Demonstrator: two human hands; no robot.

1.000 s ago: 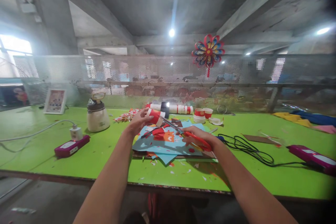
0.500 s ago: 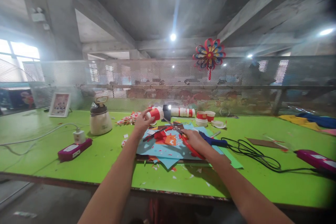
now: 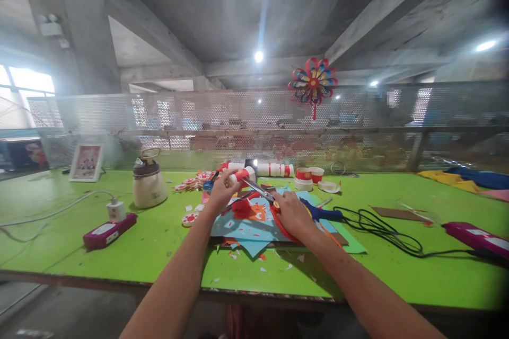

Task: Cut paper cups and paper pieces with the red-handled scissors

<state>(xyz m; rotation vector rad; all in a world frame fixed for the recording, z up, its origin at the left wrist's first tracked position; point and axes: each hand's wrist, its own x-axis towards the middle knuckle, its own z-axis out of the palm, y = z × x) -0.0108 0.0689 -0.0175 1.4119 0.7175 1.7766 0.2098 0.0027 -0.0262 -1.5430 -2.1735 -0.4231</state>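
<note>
My left hand (image 3: pixel 223 189) is closed around a red and white paper cup (image 3: pixel 240 175), tilted with its mouth toward the right. My right hand (image 3: pixel 293 214) grips scissors (image 3: pixel 279 222) with red handles, their blades reaching up and left to the cup's rim. Whether the blades bite into the wall is too small to tell. Below both hands lie light blue paper sheets (image 3: pixel 254 248), strewn with red and orange paper pieces (image 3: pixel 250 211). A blue glue gun (image 3: pixel 326 214) rests just right of my right hand.
Stacked paper cups (image 3: pixel 274 170) lie behind the hands, with cut cups (image 3: pixel 304 175) beside them. Flower-patterned discs (image 3: pixel 190 219) sit left. A beige kettle (image 3: pixel 149 188), a purple power strip (image 3: pixel 110 231) and a picture frame (image 3: pixel 86 163) stand farther left. A black cable (image 3: pixel 382 233) coils right.
The cup in my left hand has turned, its mouth now facing more toward the scissors. The scissor blades have come up to the cup's rim. The view has shifted slightly.
</note>
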